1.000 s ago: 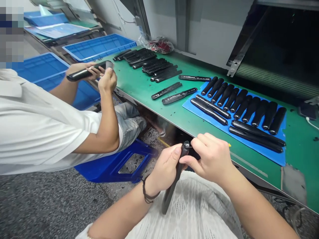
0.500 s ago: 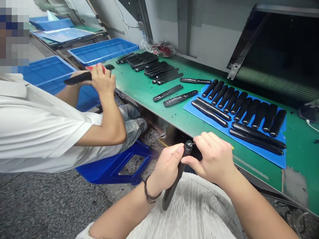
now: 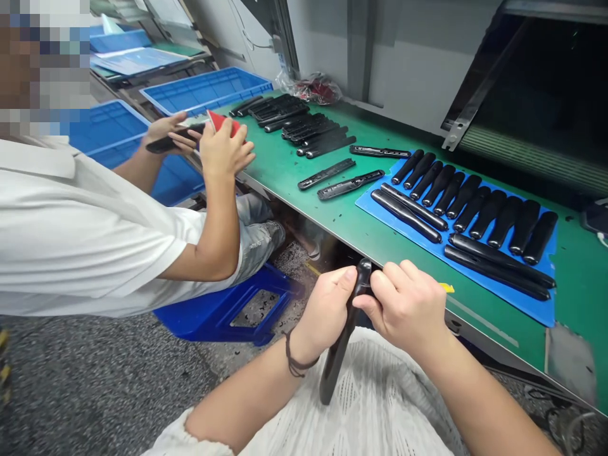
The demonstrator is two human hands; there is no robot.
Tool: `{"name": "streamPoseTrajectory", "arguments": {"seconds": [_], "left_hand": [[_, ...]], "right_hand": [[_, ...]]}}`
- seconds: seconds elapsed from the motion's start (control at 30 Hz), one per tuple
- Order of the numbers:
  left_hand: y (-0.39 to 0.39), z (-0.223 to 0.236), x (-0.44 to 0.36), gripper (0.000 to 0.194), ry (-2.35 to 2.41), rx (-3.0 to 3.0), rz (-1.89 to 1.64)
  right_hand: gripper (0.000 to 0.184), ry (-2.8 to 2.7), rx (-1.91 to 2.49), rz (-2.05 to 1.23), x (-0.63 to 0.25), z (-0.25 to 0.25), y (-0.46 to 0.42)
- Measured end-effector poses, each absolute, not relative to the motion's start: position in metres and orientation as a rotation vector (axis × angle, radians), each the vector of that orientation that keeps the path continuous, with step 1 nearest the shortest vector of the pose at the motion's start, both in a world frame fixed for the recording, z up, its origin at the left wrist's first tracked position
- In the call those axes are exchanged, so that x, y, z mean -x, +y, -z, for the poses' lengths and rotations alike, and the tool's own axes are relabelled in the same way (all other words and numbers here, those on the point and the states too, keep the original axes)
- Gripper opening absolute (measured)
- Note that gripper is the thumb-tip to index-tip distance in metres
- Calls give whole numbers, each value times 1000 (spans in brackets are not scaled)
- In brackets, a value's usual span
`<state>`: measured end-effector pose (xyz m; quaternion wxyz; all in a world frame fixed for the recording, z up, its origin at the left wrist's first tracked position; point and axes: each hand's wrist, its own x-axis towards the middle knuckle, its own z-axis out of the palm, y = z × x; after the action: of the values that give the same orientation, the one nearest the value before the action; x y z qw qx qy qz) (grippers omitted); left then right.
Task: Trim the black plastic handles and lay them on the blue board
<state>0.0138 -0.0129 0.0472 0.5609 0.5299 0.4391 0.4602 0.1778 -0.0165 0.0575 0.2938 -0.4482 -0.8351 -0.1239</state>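
Ahead of my left hand (image 3: 327, 310) and right hand (image 3: 408, 301) I could pass along a bare strip at the front of the green bench (image 3: 337, 218); behind it lie open black shells (image 3: 350, 185) and the blue sheet (image 3: 545, 310) crowded with handles (image 3: 525, 225), while to my left the co-worker's arm (image 3: 221, 221) and a blue stool (image 3: 204, 313) stand in the way

The single head-worn view faces forward and down, close over left hand (image 3: 327, 310) and right hand (image 3: 409, 301), bench (image 3: 280, 168) beyond.
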Motion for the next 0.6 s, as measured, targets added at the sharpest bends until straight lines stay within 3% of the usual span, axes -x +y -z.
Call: {"name": "streamPoseTrajectory", "arguments": {"seconds": [0.3, 0.6], "left_hand": [[0, -42, -17, 56, 1039, -923, -1159], [5, -41, -25, 59, 976, -800, -1213]], "right_hand": [[66, -2311, 1150, 155, -169, -41, -35], [63, -2324, 1156, 130, -168, -36, -40]]}}
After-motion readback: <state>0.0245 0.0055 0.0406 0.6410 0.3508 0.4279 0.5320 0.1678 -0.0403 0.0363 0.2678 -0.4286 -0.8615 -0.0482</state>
